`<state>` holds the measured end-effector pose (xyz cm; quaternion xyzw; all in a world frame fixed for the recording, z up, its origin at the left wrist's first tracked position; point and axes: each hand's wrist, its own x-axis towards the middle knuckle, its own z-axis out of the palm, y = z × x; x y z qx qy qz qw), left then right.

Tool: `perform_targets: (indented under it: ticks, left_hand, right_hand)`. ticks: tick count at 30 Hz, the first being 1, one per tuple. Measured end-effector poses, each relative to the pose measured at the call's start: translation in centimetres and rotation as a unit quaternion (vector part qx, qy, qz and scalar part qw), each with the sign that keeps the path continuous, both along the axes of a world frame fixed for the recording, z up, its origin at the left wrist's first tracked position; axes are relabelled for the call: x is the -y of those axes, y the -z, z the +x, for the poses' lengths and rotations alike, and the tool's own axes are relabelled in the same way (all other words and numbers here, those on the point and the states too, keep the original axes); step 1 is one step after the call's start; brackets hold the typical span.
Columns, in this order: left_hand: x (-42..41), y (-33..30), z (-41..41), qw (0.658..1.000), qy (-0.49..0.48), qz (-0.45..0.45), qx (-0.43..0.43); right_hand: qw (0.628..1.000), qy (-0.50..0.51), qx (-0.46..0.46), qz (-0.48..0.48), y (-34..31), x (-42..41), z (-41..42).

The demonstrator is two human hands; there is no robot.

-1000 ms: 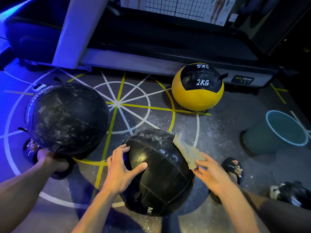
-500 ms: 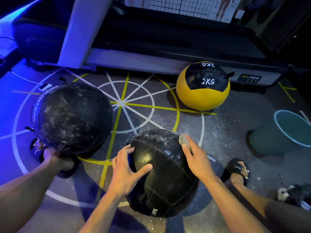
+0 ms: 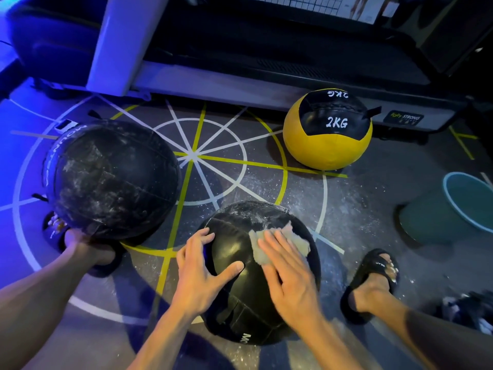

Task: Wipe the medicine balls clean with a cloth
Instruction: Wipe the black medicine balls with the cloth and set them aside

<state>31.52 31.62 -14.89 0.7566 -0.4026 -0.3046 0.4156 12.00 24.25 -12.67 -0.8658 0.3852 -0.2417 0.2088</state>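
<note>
Near black medicine ball (image 3: 240, 265) on floor, far top dusty white, pale cloth (image 3: 296, 243) spread flat on upper right. Second black ball (image 3: 112, 180) left, heavily smeared. Yellow-black 2KG ball (image 3: 327, 132) far right, well apart.

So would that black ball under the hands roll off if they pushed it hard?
Probably: the black ball is round and sits on flat floor. The left hand braces its side, which suggests it shifts under wiping. Its glossy skin may be slippery beneath the cloth.

Both hands, left (image 3: 198, 273) and right (image 3: 289, 276), lie flat, spread.
</note>
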Motion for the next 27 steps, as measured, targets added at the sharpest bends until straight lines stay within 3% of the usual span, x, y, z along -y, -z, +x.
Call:
perform_targets:
  ticks: [2, 6, 7, 9, 11, 12, 15, 16, 17, 19, 21, 22, 25, 27]
  left_hand:
    - [-0.1, 0.0, 0.0, 1.000, 0.003, -0.001, 0.003]
    - [-0.1, -0.2, -0.8, 1.000, 0.015, -0.003, 0.008]
    - [0.0, -0.2, -0.9, 1.000, 0.014, -0.008, 0.010]
    - [0.0, 0.1, -0.8, 1.000, 0.011, -0.015, 0.017]
    - [0.1, 0.3, -0.9, 0.999, 0.014, -0.013, 0.030]
    - [-0.1, 0.2, -1.1, 0.999, 0.018, -0.011, 0.028]
    - [-0.5, 0.1, -1.5, 0.999, 0.021, -0.017, 0.032]
    - [-0.6, 0.1, -1.7, 0.999, 0.022, -0.021, 0.036]
    - [-0.7, 0.2, -1.6, 0.999, 0.022, -0.027, 0.038]
    - [-0.9, 0.6, -1.7, 0.998, 0.016, -0.029, 0.045]
    - [-0.9, 0.7, -1.9, 0.998, 0.021, -0.035, 0.052]
    - [-1.0, 0.7, -2.2, 0.997, 0.023, -0.039, 0.055]
    - [-0.8, 0.4, -3.3, 0.997, 0.036, -0.039, 0.063]
    - [-0.8, 0.2, -3.9, 0.996, 0.041, -0.046, 0.065]
  right_hand:
    - [0.999, 0.003, -0.017, 0.050, -0.7, 3.7, 0.2]
    - [0.970, 0.175, -0.017, 0.166, -1.5, 9.0, 1.0]
    - [0.978, 0.146, -0.021, 0.147, -2.1, 8.1, 1.7]
    - [0.994, -0.032, -0.054, 0.089, -3.1, 4.5, 3.0]
    - [0.984, -0.144, -0.094, 0.054, -2.4, 4.7, 2.2]
    - [0.987, -0.112, -0.094, 0.073, -2.6, 6.1, 1.7]
    - [0.971, 0.156, -0.064, 0.168, -2.1, 10.4, 0.5]
    - [0.969, 0.171, -0.072, 0.164, -2.3, 9.6, 0.5]
    - [0.975, 0.144, -0.069, 0.152, -2.7, 8.0, 1.1]
    - [0.992, -0.011, -0.057, 0.114, -3.7, 3.6, 2.2]
    - [0.985, -0.138, -0.079, 0.071, -3.4, 3.3, 1.0]
    - [0.986, -0.124, -0.087, 0.072, -3.3, 4.8, 0.4]
    - [0.979, 0.119, -0.063, 0.154, -2.8, 8.9, -0.3]
    - [0.982, 0.099, -0.091, 0.134, -2.9, 7.3, 0.9]
